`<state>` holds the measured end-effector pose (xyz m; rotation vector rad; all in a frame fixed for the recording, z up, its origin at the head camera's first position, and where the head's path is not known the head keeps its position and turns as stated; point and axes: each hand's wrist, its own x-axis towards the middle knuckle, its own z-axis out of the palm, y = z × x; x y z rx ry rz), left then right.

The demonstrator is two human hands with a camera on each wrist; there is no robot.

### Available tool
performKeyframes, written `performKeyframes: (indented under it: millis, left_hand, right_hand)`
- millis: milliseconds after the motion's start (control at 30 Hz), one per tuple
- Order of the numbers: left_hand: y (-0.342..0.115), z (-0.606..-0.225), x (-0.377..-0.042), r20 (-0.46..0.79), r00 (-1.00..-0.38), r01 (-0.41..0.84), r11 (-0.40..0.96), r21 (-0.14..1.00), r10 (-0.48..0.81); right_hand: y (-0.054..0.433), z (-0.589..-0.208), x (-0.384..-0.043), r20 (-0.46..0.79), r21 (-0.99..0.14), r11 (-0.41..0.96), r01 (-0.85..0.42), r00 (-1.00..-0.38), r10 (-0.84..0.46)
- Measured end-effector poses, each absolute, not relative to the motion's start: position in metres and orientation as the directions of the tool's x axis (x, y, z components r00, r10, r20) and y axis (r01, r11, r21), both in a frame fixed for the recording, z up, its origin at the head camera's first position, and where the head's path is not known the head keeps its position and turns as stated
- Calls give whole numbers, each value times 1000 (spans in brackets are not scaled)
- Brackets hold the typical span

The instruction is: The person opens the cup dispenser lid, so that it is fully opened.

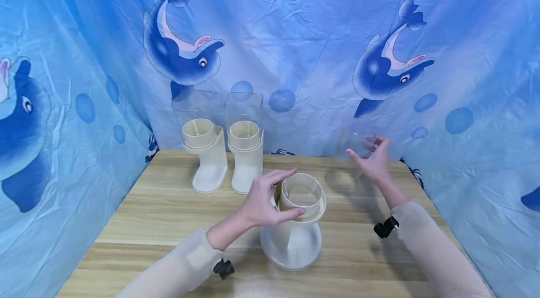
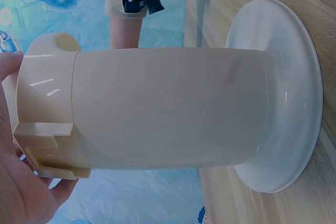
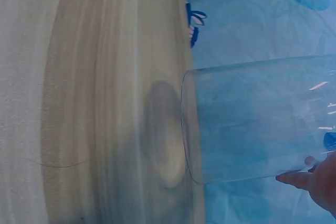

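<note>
In the middle of the table stands a cream plastic dispenser stand [image 1: 291,237] with a ring-shaped top [image 1: 314,216] and a round white base [image 2: 296,103]. My left hand [image 1: 263,202] grips the ring-shaped top from the left, thumb at the front and fingers round the far side. Toward the back right, my right hand [image 1: 374,162] holds a clear, open-ended-looking cylinder [image 3: 252,121] by its side, thumb and fingers spread round it. The cylinder's lower rim appears raised above the table; its outline is faint in the head view.
Two more cream stands, a left one [image 1: 211,167] and a right one [image 1: 246,171], stand side by side at the back left, each with a clear container on top. Blue dolphin-print curtains [image 1: 291,45] enclose the wooden table [image 1: 168,209] at the back and sides.
</note>
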<state>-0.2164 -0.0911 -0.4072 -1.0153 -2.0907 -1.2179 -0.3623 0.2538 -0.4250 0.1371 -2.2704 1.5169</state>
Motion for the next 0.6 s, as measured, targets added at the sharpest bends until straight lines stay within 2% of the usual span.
performKeyframes:
  millis: [267, 600]
  left_hand:
    - [-90, -409, -218, 740, -577, 815, 307, 492, 346]
    - [-94, -409, -219, 721, -598, 800, 309, 514, 349]
  right_hand:
    - [251, -442, -364, 407, -852, 414, -319, -902, 142]
    - [252, -453, -364, 375, -841, 450, -300, -923, 86]
